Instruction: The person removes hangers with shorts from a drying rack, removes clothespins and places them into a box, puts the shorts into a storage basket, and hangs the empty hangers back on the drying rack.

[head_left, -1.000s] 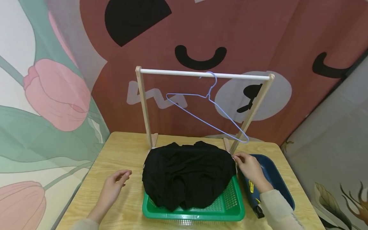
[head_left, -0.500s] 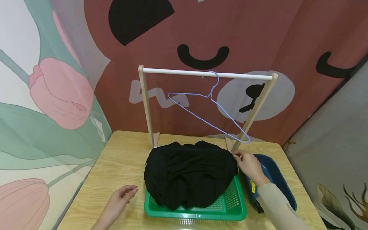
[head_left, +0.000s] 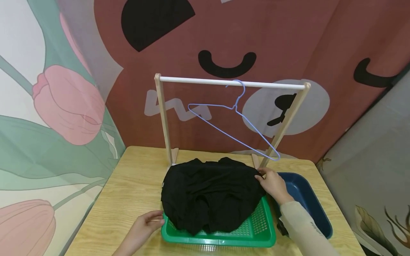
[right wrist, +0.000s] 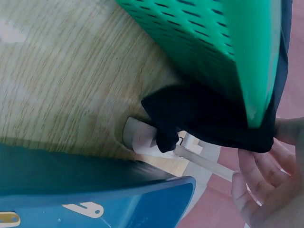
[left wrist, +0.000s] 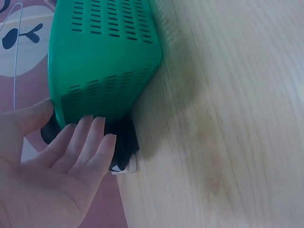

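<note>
A black garment [head_left: 208, 192] lies bunched over the green basket [head_left: 217, 242], draped past its far and side rims; its kind cannot be made out. My left hand [head_left: 141, 229] is at the basket's left rim. In the left wrist view its fingers [left wrist: 90, 142] lie nearly straight by the outer wall, the thumb near the rim. At the basket's far right corner, my right hand [head_left: 273, 186] pinches the garment's edge. The right wrist view has that cloth [right wrist: 209, 114] hanging over the basket's edge, between the thumb and fingers.
Behind the basket stands a wooden rack with a white bar [head_left: 198, 81]. A blue wire hanger [head_left: 235, 106] hangs from it, tilted down to the right. The dark blue tray [head_left: 302, 193] sits on the wooden table [head_left: 141, 177], right of the basket, partly behind my right forearm.
My left hand has moved down and right to the basket's left rim. My right hand has shifted slightly left, further onto the garment's edge. Basket, rack and hanger appear to stay put.
</note>
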Demonstrator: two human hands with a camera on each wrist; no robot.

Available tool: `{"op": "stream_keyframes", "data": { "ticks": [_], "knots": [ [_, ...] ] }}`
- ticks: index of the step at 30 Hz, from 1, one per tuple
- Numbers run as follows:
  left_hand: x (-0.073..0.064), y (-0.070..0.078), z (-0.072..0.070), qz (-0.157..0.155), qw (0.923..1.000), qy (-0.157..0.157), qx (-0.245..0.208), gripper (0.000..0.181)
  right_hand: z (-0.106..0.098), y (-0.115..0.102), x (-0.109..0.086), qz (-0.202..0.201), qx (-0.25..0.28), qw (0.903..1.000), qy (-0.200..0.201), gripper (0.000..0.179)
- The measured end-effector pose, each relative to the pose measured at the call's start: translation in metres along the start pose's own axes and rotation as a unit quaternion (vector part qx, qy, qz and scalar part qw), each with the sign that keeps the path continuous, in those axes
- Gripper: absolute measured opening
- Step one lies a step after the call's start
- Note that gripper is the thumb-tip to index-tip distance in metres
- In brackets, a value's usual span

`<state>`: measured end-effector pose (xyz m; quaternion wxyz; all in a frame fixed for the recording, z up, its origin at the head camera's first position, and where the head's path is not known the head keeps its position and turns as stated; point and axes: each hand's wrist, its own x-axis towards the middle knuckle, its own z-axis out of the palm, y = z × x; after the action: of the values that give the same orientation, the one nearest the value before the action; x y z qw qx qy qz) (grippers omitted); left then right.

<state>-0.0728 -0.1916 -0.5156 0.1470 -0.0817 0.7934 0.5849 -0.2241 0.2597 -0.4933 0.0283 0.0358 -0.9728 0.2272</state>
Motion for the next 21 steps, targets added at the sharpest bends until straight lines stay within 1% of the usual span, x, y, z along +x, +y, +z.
{"op": "stream_keyframes", "data": {
  "ticks": [3,4,8,10,12,14,19,21],
  "knots": [
    [0.001,0.0,0.0,0.009,0.9999,-0.007,0.004,0.053,0.001,0.0,0.001,0.003,0.003,1.0,-0.001,0.035],
    [0.001,0.0,0.001,0.018,0.9998,-0.007,0.006,0.053,0.0,-0.001,0.002,0.003,0.005,1.0,-0.001,0.034],
    [0.001,0.001,0.002,0.036,0.9992,-0.003,0.014,0.054,0.001,-0.003,0.003,0.003,0.002,1.0,-0.004,0.026],
    [0.001,0.0,0.004,0.043,0.999,0.003,0.015,0.055,0.0,-0.005,0.004,0.001,-0.009,1.0,-0.004,0.021],
    [0.002,0.0,0.005,0.042,0.999,0.01,0.013,0.056,-0.001,-0.007,0.003,0.0,-0.022,0.9998,-0.004,0.017],
    [0.002,-0.002,0.006,0.033,0.9993,0.017,0.006,0.057,-0.004,-0.01,0.002,-0.002,-0.032,0.9995,-0.003,0.015],
    [0.002,-0.003,0.009,-0.002,0.9991,0.025,-0.035,0.06,-0.011,-0.022,-0.004,-0.02,-0.043,0.9988,-0.015,0.013],
    [0.003,-0.003,0.009,-0.01,0.9982,0.029,-0.053,0.06,-0.014,-0.03,-0.007,-0.032,-0.044,0.9982,-0.025,0.013]
  ]
}}
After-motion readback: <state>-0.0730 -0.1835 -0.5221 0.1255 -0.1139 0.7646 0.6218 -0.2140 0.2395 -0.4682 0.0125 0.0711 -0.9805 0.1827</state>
